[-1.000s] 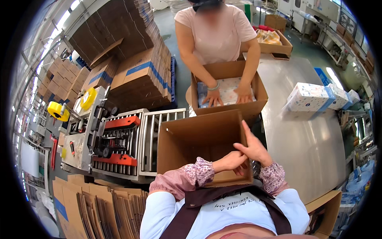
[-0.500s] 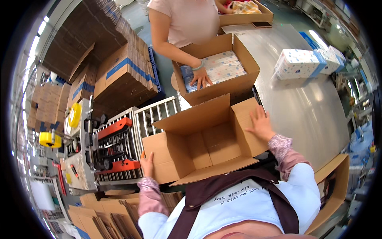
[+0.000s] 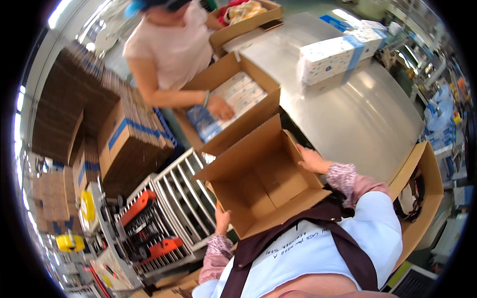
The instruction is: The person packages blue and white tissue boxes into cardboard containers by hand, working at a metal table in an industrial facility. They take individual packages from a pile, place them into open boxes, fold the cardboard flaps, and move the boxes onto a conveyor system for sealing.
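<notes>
An open, bare-inside cardboard box (image 3: 247, 155) is tilted in front of my body, its near edge against my apron. My left hand (image 3: 222, 219) grips its left side low down, fingers partly hidden by the cardboard. On the opposite side my right hand (image 3: 313, 160) is closed over the right edge. The far flap stands up; the side flaps are hardly visible. Just beyond stands a second cardboard box (image 3: 248, 128), holding patterned white packs (image 3: 238, 95) and blue ones. A co-worker's hand (image 3: 220, 108) rests on those packs.
A roller conveyor (image 3: 186, 186) leads left to a taping machine with red guides (image 3: 164, 250). White-and-blue packs (image 3: 328, 57) stand on the steel table (image 3: 362, 119). Stacked flat cartons (image 3: 126, 136) are far left; another open box (image 3: 430, 198) sits by my right elbow.
My hands have moved from the spread side flaps to the box's sides. Those flaps no longer stick out, and the box is turned and closer to me. The view has swung right.
</notes>
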Tool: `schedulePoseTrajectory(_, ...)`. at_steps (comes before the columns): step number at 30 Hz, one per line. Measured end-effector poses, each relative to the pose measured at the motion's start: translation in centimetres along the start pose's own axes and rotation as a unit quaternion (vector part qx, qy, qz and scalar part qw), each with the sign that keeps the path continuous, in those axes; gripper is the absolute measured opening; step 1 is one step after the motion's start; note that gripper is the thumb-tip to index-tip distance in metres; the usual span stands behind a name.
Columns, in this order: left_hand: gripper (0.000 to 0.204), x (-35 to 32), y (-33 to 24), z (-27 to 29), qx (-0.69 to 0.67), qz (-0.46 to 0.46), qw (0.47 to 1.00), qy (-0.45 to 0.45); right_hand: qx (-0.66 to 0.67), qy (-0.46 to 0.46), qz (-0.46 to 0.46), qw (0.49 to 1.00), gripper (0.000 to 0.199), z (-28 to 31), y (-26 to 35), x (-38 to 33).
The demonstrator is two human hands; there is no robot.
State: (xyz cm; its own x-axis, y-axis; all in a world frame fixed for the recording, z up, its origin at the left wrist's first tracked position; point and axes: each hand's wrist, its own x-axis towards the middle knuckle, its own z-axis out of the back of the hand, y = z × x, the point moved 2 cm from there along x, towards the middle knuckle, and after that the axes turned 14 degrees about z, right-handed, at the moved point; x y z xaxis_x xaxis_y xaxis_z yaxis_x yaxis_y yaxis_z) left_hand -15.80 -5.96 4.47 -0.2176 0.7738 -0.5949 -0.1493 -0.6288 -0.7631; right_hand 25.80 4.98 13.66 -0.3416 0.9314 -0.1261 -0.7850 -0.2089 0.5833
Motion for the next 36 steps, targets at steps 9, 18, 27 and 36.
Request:
schedulePoseTrajectory(9, 0.044, -4.9, -21.6, -5.7, 0.678, 0.140, 0.670, 0.268, -0.352, -0.160, 0.038, 0.922, 0.094, 30.2, -12.6, 15.2)
schedulePoseTrajectory(18, 0.101, -1.0, -45.9, -40.6, 0.554, -0.564, 0.606, -0.081, -0.147, -0.233, -0.080, 0.958, 0.060, 39.2, -21.7, 20.0)
schedulePoseTrajectory(27, 0.112, 4.3, -49.3, -46.4, 0.465, -0.371, 0.804, 0.012, -0.269, -0.339, -0.222, 0.874, 0.029, 38.7, -31.6, 11.9)
schedulePoseTrajectory(36, 0.098, -10.5, -45.0, -22.6, 0.169, -0.631, 0.755, 0.055, -0.169, -0.099, -0.118, 0.973, 0.045, 28.4, -16.1, -8.5)
